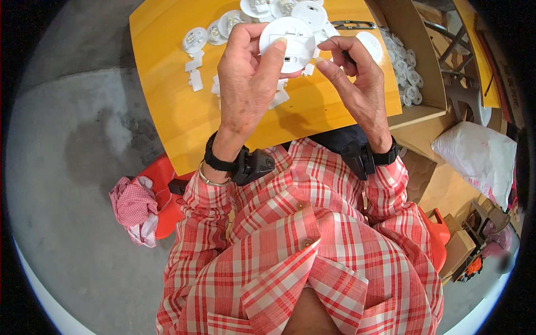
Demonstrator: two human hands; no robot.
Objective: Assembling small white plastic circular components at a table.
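My left hand (245, 78) grips a round white plastic disc (298, 42), thumb across its face and fingers behind. The disc is tilted up and shows a slot and a small rectangular opening. Just right of it is my right hand (357, 75), fingers curled, thumb and forefinger tips close together near the disc's edge. Something dark shows among its curled fingers, too little of it visible to name. Beneath and beyond the hands, more round white discs (195, 40) lie on the yellow table (184, 123), with small white plastic pieces (195, 80) around them.
Black-handled thread snips (353, 25) lie at the table's far right. A cardboard box (430, 61) beside the table holds many white ring-shaped parts (410, 75). Farther right sits a white sack (474, 156). A checked cloth (135, 209) hangs on a red stool (164, 195) at left.
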